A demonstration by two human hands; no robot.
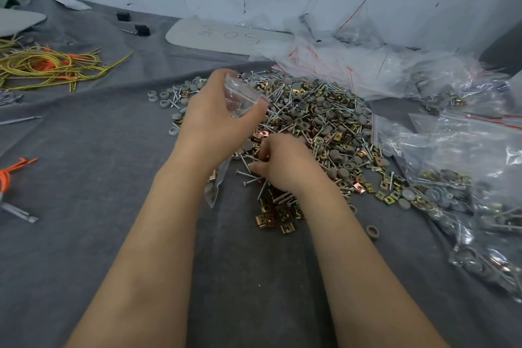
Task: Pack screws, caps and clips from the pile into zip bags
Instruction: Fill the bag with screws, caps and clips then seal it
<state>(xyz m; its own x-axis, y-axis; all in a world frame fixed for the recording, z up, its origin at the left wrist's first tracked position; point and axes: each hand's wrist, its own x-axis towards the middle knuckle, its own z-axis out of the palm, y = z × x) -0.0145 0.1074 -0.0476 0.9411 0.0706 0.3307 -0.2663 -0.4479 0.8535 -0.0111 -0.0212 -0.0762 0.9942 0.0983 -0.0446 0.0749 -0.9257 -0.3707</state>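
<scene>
The left grip is curled round a small clear zip bag. Thumb and fingers pinch it near its red-lined mouth, which faces up and right and stands open. The bag is held above the near left edge of the pile, clear of it. A clear bag end with a clip inside shows below that wrist; I cannot tell whether it belongs to the same bag.

The right grip lies lower and just right of the left wrist. It is down on the near edge of the pile with its back to the camera and its fingers curled over loose screws that stick out to its left. The fingers are hidden, so I cannot tell whether they have hold of any.

Brass-coloured clips lie just behind that wrist, grey caps just to its right, and the bulk of the pile beyond both grips. Further out, empty zip bags are heaped past the pile, and filled bags lie to the right. Far to the left, yellow and orange cords rest on the grey cloth surface.
</scene>
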